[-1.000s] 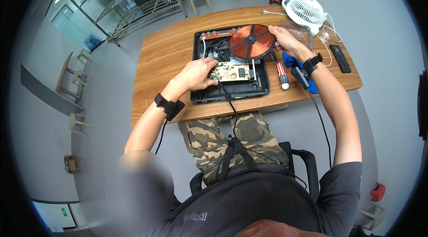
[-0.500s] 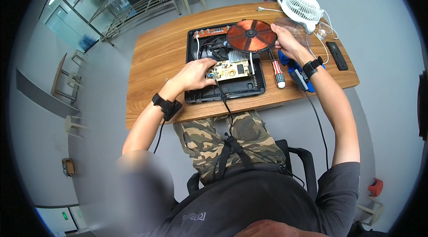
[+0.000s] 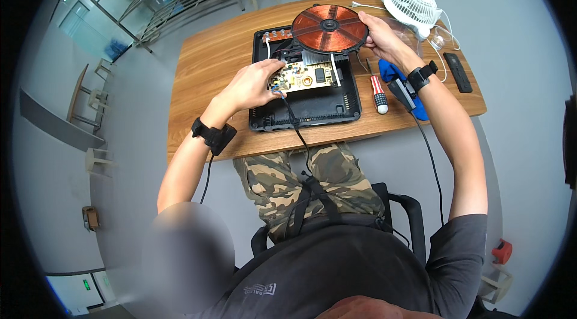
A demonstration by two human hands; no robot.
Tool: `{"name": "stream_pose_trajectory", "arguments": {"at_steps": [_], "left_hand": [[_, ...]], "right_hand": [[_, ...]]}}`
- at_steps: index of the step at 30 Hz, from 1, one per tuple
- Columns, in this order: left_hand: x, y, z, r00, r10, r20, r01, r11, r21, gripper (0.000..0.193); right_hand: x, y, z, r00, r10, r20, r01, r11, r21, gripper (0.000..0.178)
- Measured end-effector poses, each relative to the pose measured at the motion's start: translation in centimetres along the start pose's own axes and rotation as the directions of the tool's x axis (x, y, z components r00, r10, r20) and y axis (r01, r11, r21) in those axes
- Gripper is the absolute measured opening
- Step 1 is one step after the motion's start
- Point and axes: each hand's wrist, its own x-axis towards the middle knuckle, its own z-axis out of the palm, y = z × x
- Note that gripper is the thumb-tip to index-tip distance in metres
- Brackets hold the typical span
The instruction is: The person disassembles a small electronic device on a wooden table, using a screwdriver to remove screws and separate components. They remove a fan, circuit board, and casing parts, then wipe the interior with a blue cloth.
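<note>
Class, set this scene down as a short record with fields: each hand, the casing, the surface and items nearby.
Left hand: gripping the circuit board at its left end
Right hand: holding the flat copper coil by its right edge
Casing: open black casing, beneath board and coil
Surface: wood-grain table
Right of casing: screwdriver, red-and-white striped handle
Far right corner: white fan

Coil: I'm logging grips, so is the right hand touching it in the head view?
Touching. The head view shows the right hand gripping the coil at its right rim, with no gap between them.
</note>
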Motion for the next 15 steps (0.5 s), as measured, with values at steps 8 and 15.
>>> {"name": "stream_pose_trajectory", "arguments": {"at_steps": [8,15], "left_hand": [[-4.1,0.9,-2.7,0.999,-0.041,0.015,0.04,0.997,0.068,0.067],[-8.5,0.6,-7.0,0.992,-0.125,-0.034,0.127,0.99,0.063,0.068]], "right_hand": [[-0.6,-0.1,4.2,0.997,0.032,0.069,-0.03,0.999,-0.03,0.029],[-1.2,-1.6,11.2,0.992,0.033,0.126,-0.027,0.999,-0.046,0.03]]}}
